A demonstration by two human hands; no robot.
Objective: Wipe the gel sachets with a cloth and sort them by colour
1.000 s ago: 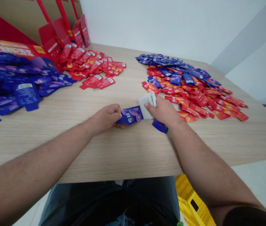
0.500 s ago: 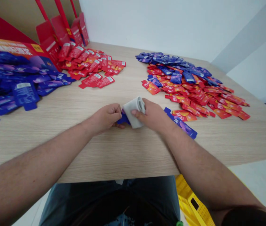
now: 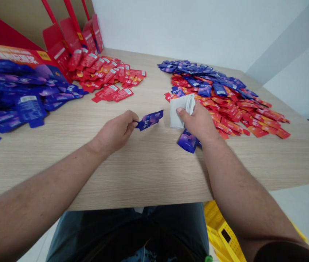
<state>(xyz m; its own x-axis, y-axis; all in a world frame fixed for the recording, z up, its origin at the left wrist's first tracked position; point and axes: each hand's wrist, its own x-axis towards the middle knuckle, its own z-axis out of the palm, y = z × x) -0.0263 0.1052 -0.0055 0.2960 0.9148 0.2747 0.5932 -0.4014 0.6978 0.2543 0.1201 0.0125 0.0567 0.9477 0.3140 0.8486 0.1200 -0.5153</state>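
Note:
My left hand [image 3: 117,130] pinches one end of a blue-purple sachet [image 3: 151,120], which points to the right above the table. A folded whitish cloth [image 3: 178,111] is gripped in my right hand [image 3: 199,118], thumb on top. Just below that hand another blue sachet [image 3: 187,141] lies on the wood, partly covered by my wrist. Behind the right hand spreads a pile of red-orange sachets [image 3: 239,112], with blue sachets [image 3: 195,69] heaped along its far side.
On the left lie a blue sachet heap [image 3: 28,105] and a red sachet heap [image 3: 102,72], beside red display boxes [image 3: 58,47]. The wooden table [image 3: 132,182] ends just before my lap. A yellow basket [image 3: 225,233] stands below its right front edge.
My right hand has moved right and away with the cloth, off the sachet. The sachet in my left hand now shows almost whole. A blue sachet near my right wrist has shifted left.

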